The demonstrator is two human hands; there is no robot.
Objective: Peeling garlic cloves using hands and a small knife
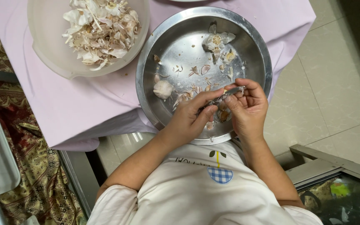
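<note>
Nearest the camera, over the near rim of the round, shallow stainless-steel basin [255, 46], worked two bare hands pressed close together. Left hand [188, 118] curled, thumb and forefinger pinched on a small garlic clove with papery skin [222, 114]. Right hand [248, 109] closed round the same clove from the other side, fingers bent, with a small knife blade [233, 91] gripped between thumb and forefinger; handle hidden in the palm. Held just above the basin floor, touching both hands. Further into the basin, left of the hands, lay a whole pale garlic bulb piece [163, 89], resting on the metal beside scattered bits of skin [201, 70]. Towards the far side sat a broken garlic head with its root plate showing [216, 41], ringed by loose husks. Beyond and to the left, well apart from the hands, stood a pale translucent plastic bowl [42, 46], heaped with white and tan garlic peelings [101, 29]. Both vessels rested on a table covered with a light pink cloth [63, 104], the basin overhanging its near edge. Off to the right, pale floor tiles [334, 83].
</note>
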